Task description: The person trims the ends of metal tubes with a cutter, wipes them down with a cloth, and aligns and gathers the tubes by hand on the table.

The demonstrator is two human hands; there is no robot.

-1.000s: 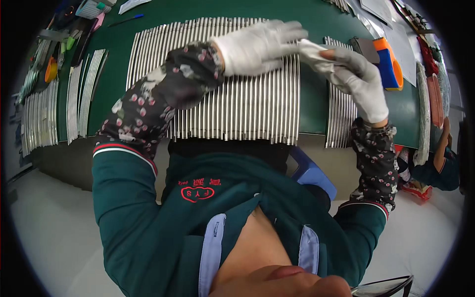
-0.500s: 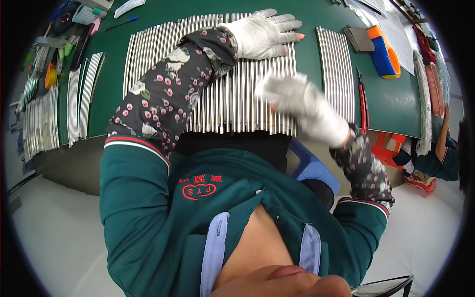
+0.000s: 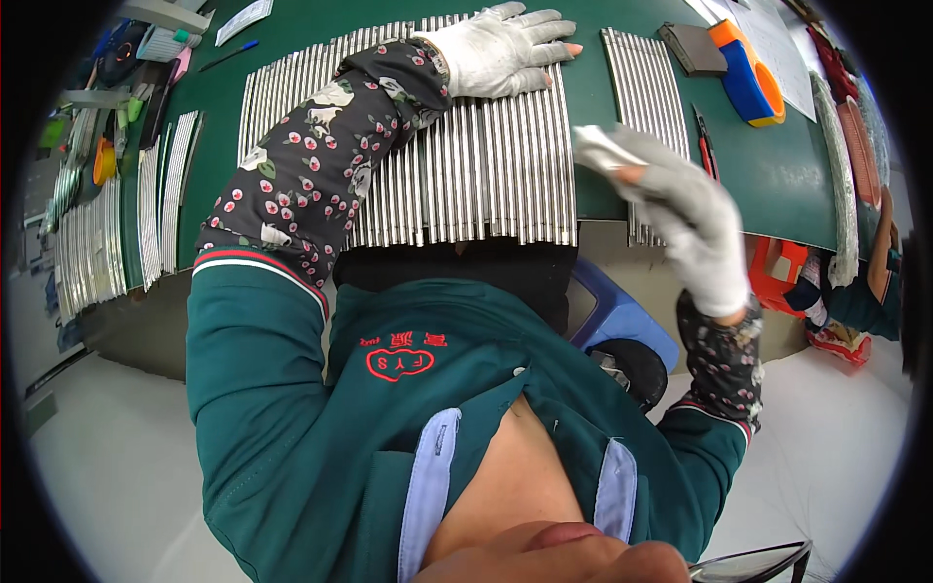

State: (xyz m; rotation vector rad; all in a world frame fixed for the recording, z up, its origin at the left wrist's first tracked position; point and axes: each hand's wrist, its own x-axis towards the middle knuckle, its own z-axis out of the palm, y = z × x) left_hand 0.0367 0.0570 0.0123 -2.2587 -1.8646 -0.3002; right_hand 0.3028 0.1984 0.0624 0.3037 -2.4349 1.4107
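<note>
My left hand [image 3: 501, 51], in a white glove, lies flat with fingers spread across the far end of a wide row of slim silver metal strips [image 3: 466, 185]. The strips sit side by side, their lower ends near the table's front edge. Closed around a folded white cloth or wipe [image 3: 604, 148], my gloved right hand [image 3: 685, 204] hovers over the lower part of a narrower group of similar strips [image 3: 641, 83], right of the wide row. Some of the right fingers are hidden behind the hand.
Right on the green table [image 3: 777, 185] are red-handled pliers or cutters [image 3: 706, 146], a grey block [image 3: 694, 49] and a blue-and-orange tape dispenser [image 3: 748, 83]. More strips [image 3: 87, 243] stand at the left. A blue stool [image 3: 622, 321] is below; another person's arm [image 3: 880, 248] shows far right.
My right hand has moved right with the white cloth, off the wide row toward the narrower group. My left hand stays flat on the strips. The whole view has shifted slightly.
</note>
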